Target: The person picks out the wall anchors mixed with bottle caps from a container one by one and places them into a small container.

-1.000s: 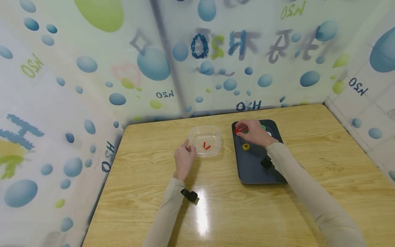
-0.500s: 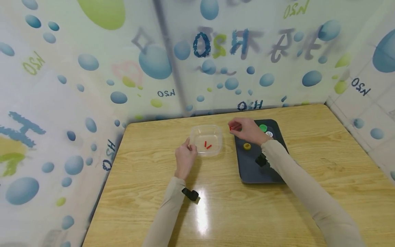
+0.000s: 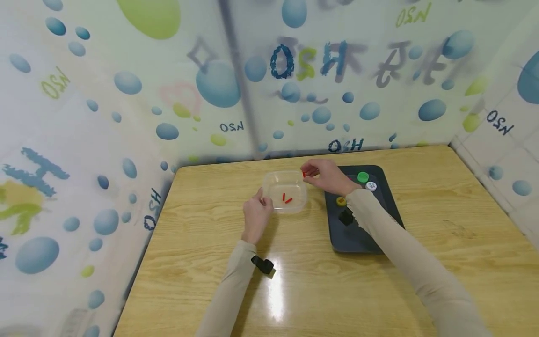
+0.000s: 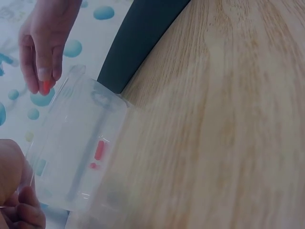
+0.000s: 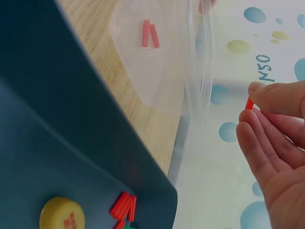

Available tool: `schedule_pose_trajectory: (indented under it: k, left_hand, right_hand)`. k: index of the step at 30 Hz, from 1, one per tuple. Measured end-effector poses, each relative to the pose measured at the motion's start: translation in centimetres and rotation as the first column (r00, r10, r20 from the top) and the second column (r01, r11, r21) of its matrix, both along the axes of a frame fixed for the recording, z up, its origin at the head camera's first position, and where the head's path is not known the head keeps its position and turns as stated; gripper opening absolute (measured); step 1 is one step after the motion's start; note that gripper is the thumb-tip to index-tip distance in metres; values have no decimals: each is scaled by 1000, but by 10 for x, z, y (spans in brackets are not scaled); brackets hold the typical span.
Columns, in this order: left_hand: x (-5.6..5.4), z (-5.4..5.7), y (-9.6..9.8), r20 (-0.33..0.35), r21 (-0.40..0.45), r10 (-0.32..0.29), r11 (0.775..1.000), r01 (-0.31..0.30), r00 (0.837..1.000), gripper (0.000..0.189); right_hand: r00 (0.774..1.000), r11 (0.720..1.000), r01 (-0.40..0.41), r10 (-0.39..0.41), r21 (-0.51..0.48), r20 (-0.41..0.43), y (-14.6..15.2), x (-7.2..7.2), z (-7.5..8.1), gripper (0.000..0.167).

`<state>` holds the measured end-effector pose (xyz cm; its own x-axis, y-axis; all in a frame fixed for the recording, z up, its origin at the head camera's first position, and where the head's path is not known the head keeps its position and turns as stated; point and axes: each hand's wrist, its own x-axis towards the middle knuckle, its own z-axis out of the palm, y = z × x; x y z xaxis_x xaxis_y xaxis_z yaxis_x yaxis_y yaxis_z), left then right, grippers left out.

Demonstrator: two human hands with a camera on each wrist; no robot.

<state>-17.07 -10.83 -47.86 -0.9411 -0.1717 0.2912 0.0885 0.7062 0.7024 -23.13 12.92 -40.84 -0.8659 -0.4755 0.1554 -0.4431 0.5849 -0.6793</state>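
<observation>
My left hand (image 3: pixel 257 217) pinches the left rim of a clear plastic container (image 3: pixel 300 206). Two short red sticks lie on its floor, one of them this red stick (image 3: pixel 288 201). Between thumb and fingertips, my right hand (image 3: pixel 327 177) holds another small red stick (image 5: pixel 249 103) above the container's right rim. The dark tray (image 3: pixel 353 241) stands to the right, partly under my right forearm. Several more red sticks (image 5: pixel 123 206) are bunched in a corner of that tray, as the right wrist view shows.
In the tray are a yellow cap (image 3: pixel 341 201), a green cap (image 3: pixel 363 177) and a white cap (image 3: pixel 371 186). The wooden table (image 3: pixel 294 290) meets a printed wall covering (image 3: pixel 261 117) at its back and left edges.
From the tray's upper left corner, my right hand has moved left to the container's right rim with a red stick in its fingers. My left hand stays on the container.
</observation>
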Motion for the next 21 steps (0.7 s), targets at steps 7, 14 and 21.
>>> schedule_pose_trajectory:
  k: [7,14,21]
  left_hand:
    - [0,1,-2,12,-17,-9,1000,9,1000,48]
    - [1,2,-2,-23,-28,-14,1000,13,1000,46]
    - [1,0,-3,-22,-26,-30,999,30,999,38]
  right_hand:
    - [999,999,-34,34,6,-30,-11,-4,0,28]
    - [998,998,-55,55,-7,-32,-21,-6,-4,30]
    - [997,997,-75,75,4,-31,-31,-7,-12,30]
